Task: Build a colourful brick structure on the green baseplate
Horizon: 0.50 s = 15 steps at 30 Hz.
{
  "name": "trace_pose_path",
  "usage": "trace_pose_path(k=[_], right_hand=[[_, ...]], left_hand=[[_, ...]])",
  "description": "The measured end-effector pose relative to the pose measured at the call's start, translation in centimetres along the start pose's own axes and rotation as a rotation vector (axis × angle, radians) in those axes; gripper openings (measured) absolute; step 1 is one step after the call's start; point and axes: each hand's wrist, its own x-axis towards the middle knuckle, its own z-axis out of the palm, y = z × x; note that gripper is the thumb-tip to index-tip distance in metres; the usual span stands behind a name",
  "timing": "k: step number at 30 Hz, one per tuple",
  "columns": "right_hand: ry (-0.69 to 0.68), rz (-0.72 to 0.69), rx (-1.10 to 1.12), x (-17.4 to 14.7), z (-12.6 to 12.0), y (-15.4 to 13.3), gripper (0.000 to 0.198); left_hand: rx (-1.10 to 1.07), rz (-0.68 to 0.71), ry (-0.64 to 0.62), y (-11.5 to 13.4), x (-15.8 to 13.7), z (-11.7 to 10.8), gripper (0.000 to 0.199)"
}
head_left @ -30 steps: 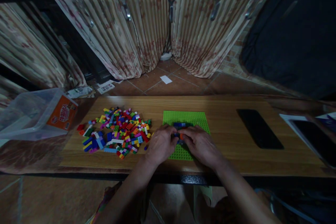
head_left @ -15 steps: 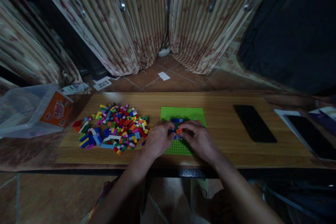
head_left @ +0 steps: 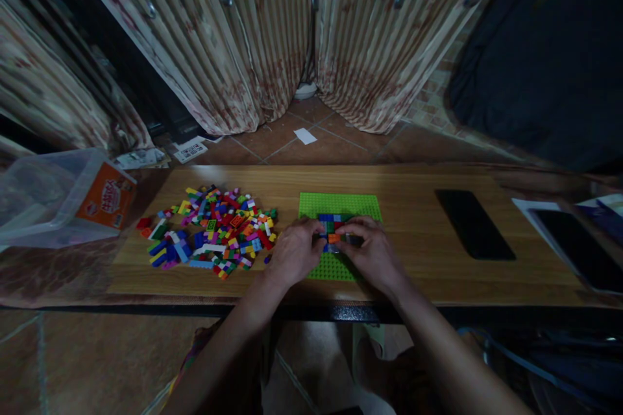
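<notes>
A bright green studded baseplate (head_left: 339, 202) lies on the wooden board. On it sits a small build of toy bricks (head_left: 331, 219), mostly blue with some green and red. An orange brick (head_left: 333, 238) shows at its near part, between my fingertips. My left hand (head_left: 298, 249) is closed, with thumb and index finger against the build's left side. From the right, my right hand (head_left: 370, 249) pinches at the build beside the orange brick. My fingers hide both side edges of the build.
A heap of loose toy bricks (head_left: 228, 230) in many colours spreads to the left. Beyond it stands a clear plastic box (head_left: 48, 201) with an orange label. To the right lie a black phone-like slab (head_left: 474, 225) and another dark slab (head_left: 581, 249) on white paper.
The whole view has shifted slightly. Both hands stay at the build, but more of its blue and red bricks show between the fingers now.
</notes>
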Motion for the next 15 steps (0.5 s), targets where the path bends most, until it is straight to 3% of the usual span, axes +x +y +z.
trace_pose_path(k=[11,15], right_hand=[[-0.031,0.102,-0.021,0.75,0.14,-0.16,0.013],[-0.041,0.09,-0.026,1.0,0.14,-0.1,0.012]], left_hand=[[0.014,-0.071,0.058,0.45,0.2,0.61,0.008],[0.056,-0.011,0.066,0.82,-0.12,0.63,0.014]])
